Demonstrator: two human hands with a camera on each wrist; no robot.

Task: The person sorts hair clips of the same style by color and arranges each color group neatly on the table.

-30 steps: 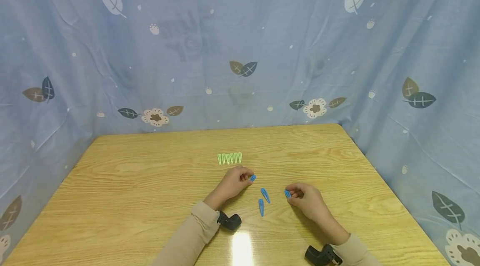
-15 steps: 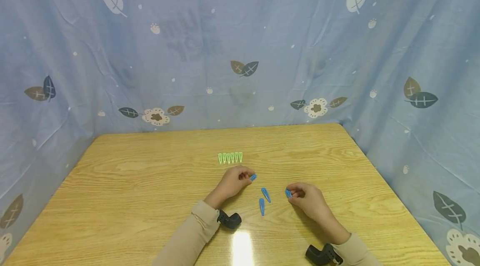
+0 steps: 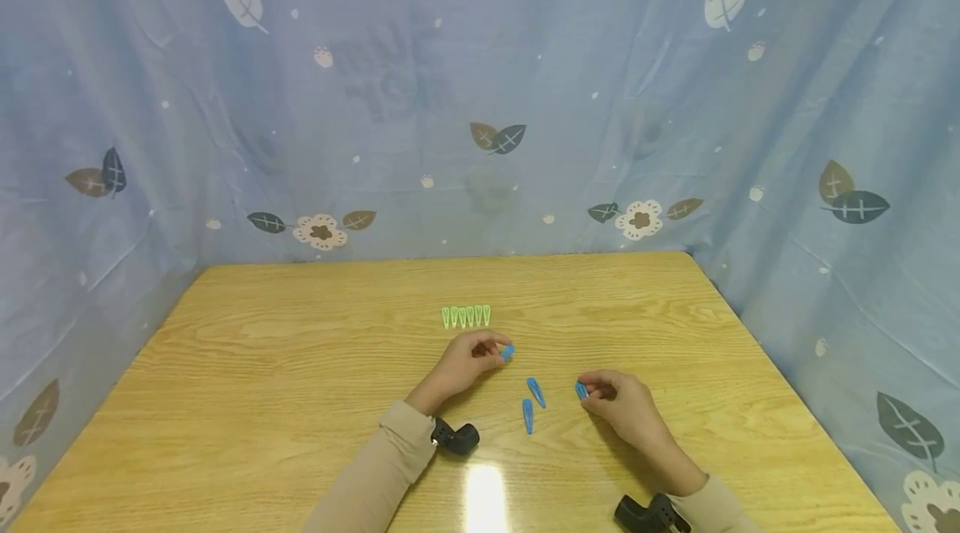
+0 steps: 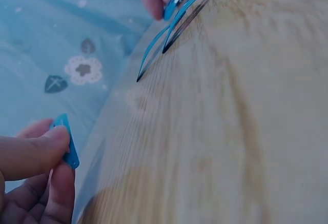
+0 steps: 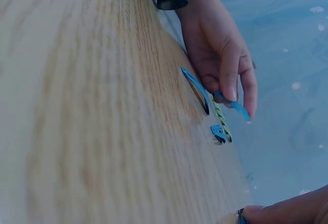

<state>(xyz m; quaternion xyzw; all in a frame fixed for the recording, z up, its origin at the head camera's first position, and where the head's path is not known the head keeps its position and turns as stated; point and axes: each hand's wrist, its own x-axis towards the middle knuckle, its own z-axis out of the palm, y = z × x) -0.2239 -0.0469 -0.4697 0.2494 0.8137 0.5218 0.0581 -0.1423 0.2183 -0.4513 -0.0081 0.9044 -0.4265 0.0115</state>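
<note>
My left hand (image 3: 471, 362) pinches a blue snap hair clip (image 4: 70, 149) between thumb and fingers, held above the table in the left wrist view. To the right, my right hand (image 3: 624, 409) has another blue hair clip (image 3: 581, 389) at its fingertips, low by the wood; in the right wrist view only its end peeks past the thumb (image 5: 261, 214). Between the hands lie two loose blue hair clips, a farther one (image 3: 536, 392) slanted and a nearer one (image 3: 528, 416) almost straight.
Several pale green hair clips (image 3: 467, 316) form a neat row just beyond my left hand. The wooden table (image 3: 300, 366) reaches back to a blue patterned curtain (image 3: 420, 99), which also hangs along both sides. Black wrist cameras (image 3: 456, 438) sit on both wrists.
The clip in my left hand has turned, now showing a plainer face than before. My right hand keeps its pinch in nearly the same place. The head view has shifted slightly.
</note>
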